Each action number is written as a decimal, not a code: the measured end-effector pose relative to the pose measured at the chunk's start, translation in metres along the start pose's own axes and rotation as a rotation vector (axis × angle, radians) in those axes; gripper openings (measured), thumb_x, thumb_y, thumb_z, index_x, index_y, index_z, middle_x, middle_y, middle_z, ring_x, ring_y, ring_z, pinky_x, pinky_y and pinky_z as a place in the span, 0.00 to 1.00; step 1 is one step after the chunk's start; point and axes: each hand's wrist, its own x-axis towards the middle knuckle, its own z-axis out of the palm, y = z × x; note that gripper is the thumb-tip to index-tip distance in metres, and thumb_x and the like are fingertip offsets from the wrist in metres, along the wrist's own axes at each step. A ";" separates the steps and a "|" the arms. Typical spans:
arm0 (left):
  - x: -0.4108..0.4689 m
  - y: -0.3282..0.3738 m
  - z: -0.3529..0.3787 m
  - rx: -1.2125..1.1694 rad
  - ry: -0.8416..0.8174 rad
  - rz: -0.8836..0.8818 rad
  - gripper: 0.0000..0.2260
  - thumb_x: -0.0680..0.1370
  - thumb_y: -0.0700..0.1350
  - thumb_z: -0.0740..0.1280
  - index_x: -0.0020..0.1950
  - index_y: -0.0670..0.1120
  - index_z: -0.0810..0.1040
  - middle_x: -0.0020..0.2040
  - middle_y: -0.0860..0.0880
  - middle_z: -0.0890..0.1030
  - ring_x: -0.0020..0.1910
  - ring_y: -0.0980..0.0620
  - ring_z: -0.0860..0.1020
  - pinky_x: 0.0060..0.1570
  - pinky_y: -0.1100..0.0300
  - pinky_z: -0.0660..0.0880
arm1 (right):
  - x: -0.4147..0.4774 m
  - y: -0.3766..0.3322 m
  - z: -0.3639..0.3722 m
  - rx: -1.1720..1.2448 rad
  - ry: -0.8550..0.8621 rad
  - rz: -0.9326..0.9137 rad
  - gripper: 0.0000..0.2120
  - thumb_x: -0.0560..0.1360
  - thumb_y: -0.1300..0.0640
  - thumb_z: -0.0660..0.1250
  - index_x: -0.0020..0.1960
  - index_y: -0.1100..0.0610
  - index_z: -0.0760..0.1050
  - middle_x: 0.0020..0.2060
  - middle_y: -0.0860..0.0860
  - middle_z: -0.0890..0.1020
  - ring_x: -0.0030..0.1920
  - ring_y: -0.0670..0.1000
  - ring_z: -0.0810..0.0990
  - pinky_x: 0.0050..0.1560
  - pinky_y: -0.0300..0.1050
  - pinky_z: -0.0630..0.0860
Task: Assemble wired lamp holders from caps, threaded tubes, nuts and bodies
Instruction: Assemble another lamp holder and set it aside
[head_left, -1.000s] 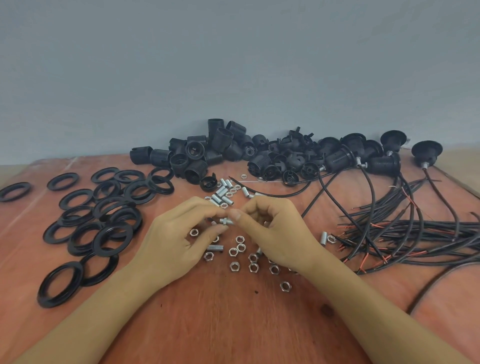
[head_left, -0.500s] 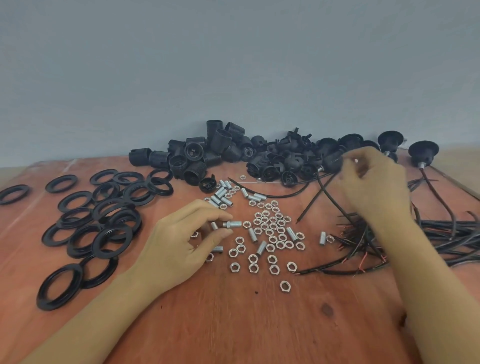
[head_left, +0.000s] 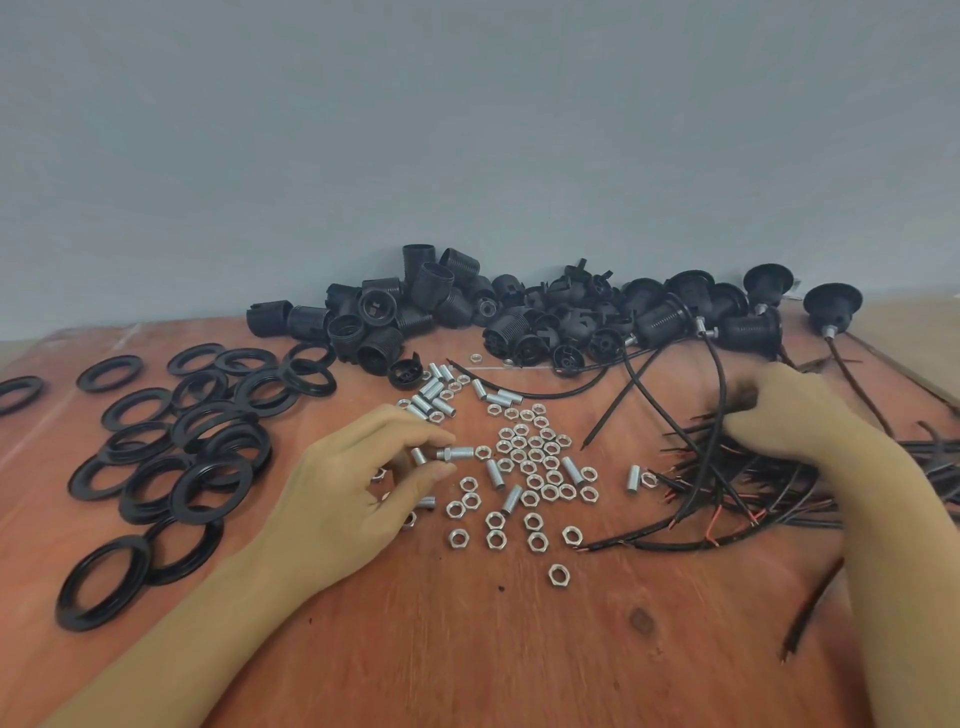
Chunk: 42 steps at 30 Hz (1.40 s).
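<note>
My left hand (head_left: 353, 499) pinches a short silver threaded tube (head_left: 457, 453) with a nut on it, held level just above the wooden table (head_left: 467, 649). Loose hex nuts (head_left: 530, 467) and more threaded tubes (head_left: 434, 395) lie scattered to its right. My right hand (head_left: 795, 415) is at the right, its fingers curled into the tangle of black wires (head_left: 727, 499) with red ends; its image is blurred. Black lamp holder bodies (head_left: 415, 306) and caps (head_left: 571, 322) are heaped along the wall.
Several black rings (head_left: 208, 447) spread over the table's left side. Wired holders (head_left: 748, 325) and one upright cap (head_left: 831, 304) stand at the back right. The table's right edge runs diagonally near a beige surface (head_left: 909, 332).
My right hand left the tube, went to the holders at the back right, then dropped down onto the wire tangle. My left hand stays put, still pinching the tube.
</note>
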 end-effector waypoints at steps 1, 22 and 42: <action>0.000 0.000 0.000 0.000 0.003 0.001 0.09 0.77 0.50 0.68 0.52 0.46 0.82 0.49 0.56 0.79 0.36 0.61 0.76 0.42 0.67 0.73 | 0.000 -0.001 0.000 0.002 -0.013 -0.009 0.05 0.67 0.58 0.70 0.38 0.47 0.78 0.42 0.53 0.81 0.50 0.61 0.77 0.55 0.54 0.76; -0.001 -0.001 0.001 -0.006 -0.011 0.010 0.09 0.78 0.51 0.68 0.53 0.48 0.82 0.50 0.60 0.78 0.38 0.62 0.76 0.44 0.70 0.71 | -0.004 -0.021 0.008 -0.066 0.110 0.152 0.19 0.75 0.55 0.65 0.65 0.57 0.69 0.62 0.63 0.68 0.59 0.68 0.73 0.55 0.57 0.71; 0.000 0.000 0.000 -0.006 -0.018 0.000 0.10 0.77 0.51 0.69 0.52 0.46 0.82 0.49 0.58 0.79 0.37 0.61 0.76 0.43 0.69 0.72 | -0.021 -0.050 0.011 0.174 -0.071 -0.350 0.07 0.69 0.59 0.77 0.43 0.48 0.84 0.40 0.45 0.84 0.41 0.45 0.79 0.45 0.39 0.73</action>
